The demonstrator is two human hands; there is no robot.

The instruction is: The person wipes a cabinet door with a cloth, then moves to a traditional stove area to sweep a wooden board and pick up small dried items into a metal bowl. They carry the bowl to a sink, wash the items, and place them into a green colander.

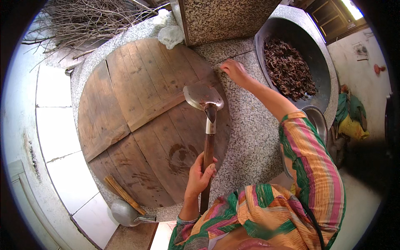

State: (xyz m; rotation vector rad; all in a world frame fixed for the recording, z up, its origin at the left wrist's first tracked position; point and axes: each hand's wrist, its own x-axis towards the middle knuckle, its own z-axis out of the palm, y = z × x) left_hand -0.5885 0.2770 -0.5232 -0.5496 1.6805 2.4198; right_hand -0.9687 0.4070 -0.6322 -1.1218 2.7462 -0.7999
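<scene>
My left hand (200,173) is wrapped around the wooden handle of a metal cooking spatula (199,93). Brown crumbs cling to its broad blade, which points away from me above a large round wooden plank lid (147,65). Over the speckled stone counter (250,125), my right hand (234,72) reaches out to the space between the lid and a big dark wok (322,72). Its fingers are curled, and whether anything is pinched in them is hidden. Dark brown shredded pieces (287,67) lie heaped in the wok.
A speckled stone partition (225,18) rises at the back. Beside it rests a crumpled whitish cloth or bag (171,36). Dry branches (93,22) are piled at back left. At the front left are a metal ladle (125,213) and a straw whisk (123,193). A metal basin (315,117) is partly behind my right arm.
</scene>
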